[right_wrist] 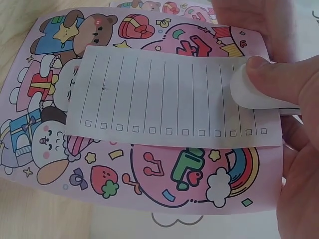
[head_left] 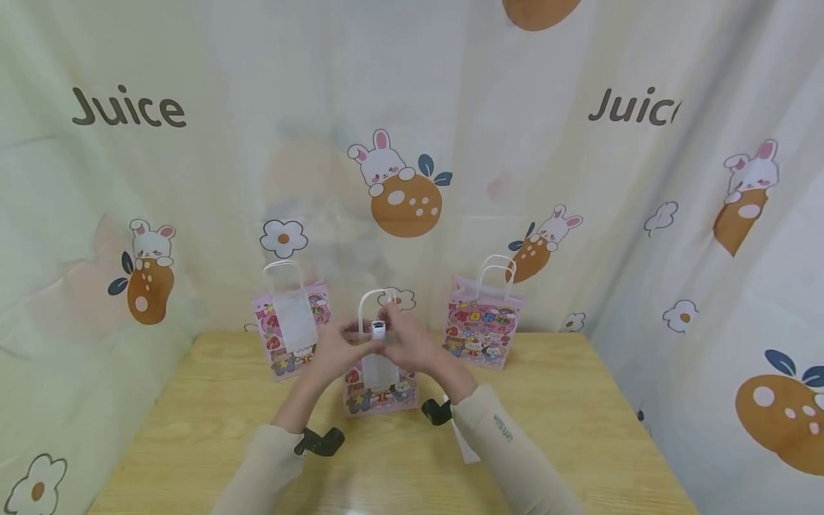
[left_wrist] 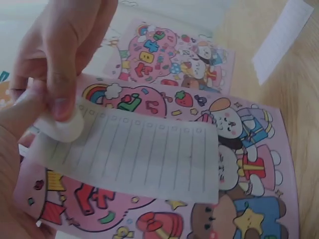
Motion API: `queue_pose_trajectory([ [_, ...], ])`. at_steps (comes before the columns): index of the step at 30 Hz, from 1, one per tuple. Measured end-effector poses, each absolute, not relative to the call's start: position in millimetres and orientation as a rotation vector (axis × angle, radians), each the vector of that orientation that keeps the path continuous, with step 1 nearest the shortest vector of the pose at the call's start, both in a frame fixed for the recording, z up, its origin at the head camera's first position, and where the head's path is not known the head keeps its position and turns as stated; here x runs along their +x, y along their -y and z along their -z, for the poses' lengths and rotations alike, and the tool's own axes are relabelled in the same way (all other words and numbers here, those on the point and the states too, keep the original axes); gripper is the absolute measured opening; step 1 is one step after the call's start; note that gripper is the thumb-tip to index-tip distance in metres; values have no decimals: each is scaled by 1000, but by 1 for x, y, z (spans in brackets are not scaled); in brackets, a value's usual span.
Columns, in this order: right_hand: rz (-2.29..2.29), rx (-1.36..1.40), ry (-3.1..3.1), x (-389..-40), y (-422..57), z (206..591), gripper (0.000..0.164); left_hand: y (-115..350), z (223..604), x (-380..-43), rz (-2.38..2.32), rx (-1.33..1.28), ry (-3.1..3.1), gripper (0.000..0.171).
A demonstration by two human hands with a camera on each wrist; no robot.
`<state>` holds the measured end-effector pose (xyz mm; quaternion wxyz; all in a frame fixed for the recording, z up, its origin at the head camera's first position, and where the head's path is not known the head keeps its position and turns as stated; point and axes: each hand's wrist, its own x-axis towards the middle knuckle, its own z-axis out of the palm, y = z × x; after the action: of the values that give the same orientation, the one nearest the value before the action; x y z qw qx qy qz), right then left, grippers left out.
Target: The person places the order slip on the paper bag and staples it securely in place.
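Observation:
A pink cartoon paper gift bag (head_left: 358,400) stands mid-table with its white handle up. Against its front lies a white lined checklist slip (right_wrist: 164,94). My right hand (head_left: 412,347) grips a small white stapler (right_wrist: 244,89) at the bag's top edge, thumb pressed on its rounded end, which overlaps one end of the slip. On the other side, my left hand (head_left: 337,350) holds the top of the bag, its thumb (left_wrist: 27,112) close by the stapler. The fingers behind the bag are partly hidden.
Behind to the left stands a similar bag (head_left: 269,332) with a white slip (head_left: 296,322) on its front. Another bag (head_left: 483,332) without a slip stands to the right. One loose slip (head_left: 466,440) lies by my right sleeve. A printed curtain (head_left: 244,179) surrounds the wooden table (head_left: 212,415).

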<state>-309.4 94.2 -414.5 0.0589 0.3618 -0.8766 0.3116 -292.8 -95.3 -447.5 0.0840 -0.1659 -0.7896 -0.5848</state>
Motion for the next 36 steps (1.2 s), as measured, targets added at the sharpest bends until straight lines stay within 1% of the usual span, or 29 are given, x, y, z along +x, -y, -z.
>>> queue_pose_trajectory([
  [4,-890,1105,2613,-307,-96,417,45,91,448,-292,1698,-503,2365,30],
  [7,-765,1143,2474,-302,-102,418,49,91,448,-292,1679,-539,2353,23],
  [9,-680,1132,2308,-299,-110,417,49,92,448,-292,1682,-554,2341,22],
  [12,-638,1023,2151,-299,-126,415,50,93,447,-292,1713,-537,2344,23],
  [14,-660,991,2201,-303,-133,412,52,94,446,-293,1732,-541,2348,25],
  [17,-698,1059,2457,-313,-133,407,54,94,447,-293,1762,-562,2361,25],
  [22,-726,1215,2775,-325,-117,401,32,93,447,-294,1777,-644,2332,24],
  [24,-671,1242,2811,-327,-112,402,27,93,448,-294,1770,-678,2317,24],
  [26,-615,1280,2800,-328,-109,403,25,93,448,-294,1765,-699,2311,24],
  [31,-442,1396,2662,-329,-106,405,26,94,449,-295,1739,-692,2305,24],
  [36,-327,1372,2600,-329,-104,412,27,92,449,-293,1704,-658,2312,28],
])
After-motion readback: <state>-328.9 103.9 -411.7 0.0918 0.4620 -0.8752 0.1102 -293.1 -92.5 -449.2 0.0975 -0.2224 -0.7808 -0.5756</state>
